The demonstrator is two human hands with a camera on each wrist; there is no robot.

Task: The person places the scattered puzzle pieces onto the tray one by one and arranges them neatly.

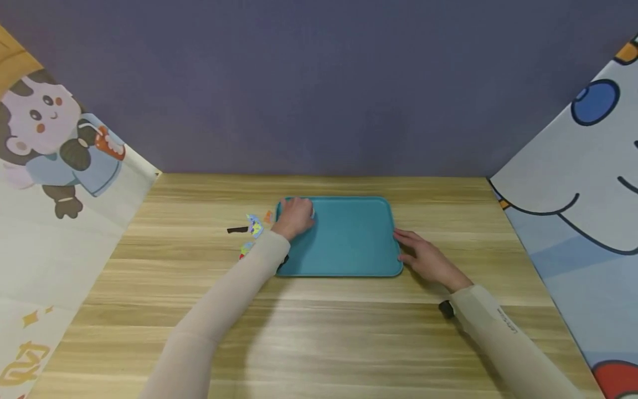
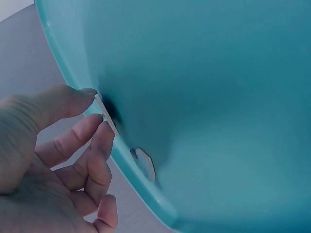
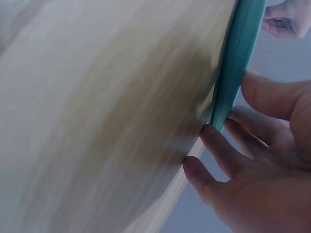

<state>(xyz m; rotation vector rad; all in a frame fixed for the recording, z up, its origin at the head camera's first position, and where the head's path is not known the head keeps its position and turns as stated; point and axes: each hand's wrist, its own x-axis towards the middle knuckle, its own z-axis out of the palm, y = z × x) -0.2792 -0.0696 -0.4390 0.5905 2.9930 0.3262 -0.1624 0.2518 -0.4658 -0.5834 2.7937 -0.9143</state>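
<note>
A blue-green tray [image 1: 349, 238] lies flat on the table. Over its left end, my left hand [image 1: 296, 216] pinches a thin flat piece [image 2: 107, 115] between thumb and fingertips. The left wrist view shows this piece on edge, pale along its rim; its face is hidden. A second flat piece with a notched outline [image 2: 145, 165] lies inside the tray beside the rim. At the tray's right side, my right hand [image 1: 423, 257] touches the outer edge with thumb and loosely spread fingers, as the right wrist view also shows.
Left of the tray lie a dark bar-shaped piece [image 1: 237, 229], a blue-and-yellow patterned piece [image 1: 256, 226], a small orange piece [image 1: 268, 216] and a green-and-red piece [image 1: 245, 250] partly behind my left sleeve. A purple-grey wall [image 1: 324, 88] stands behind the wooden table [image 1: 349, 332].
</note>
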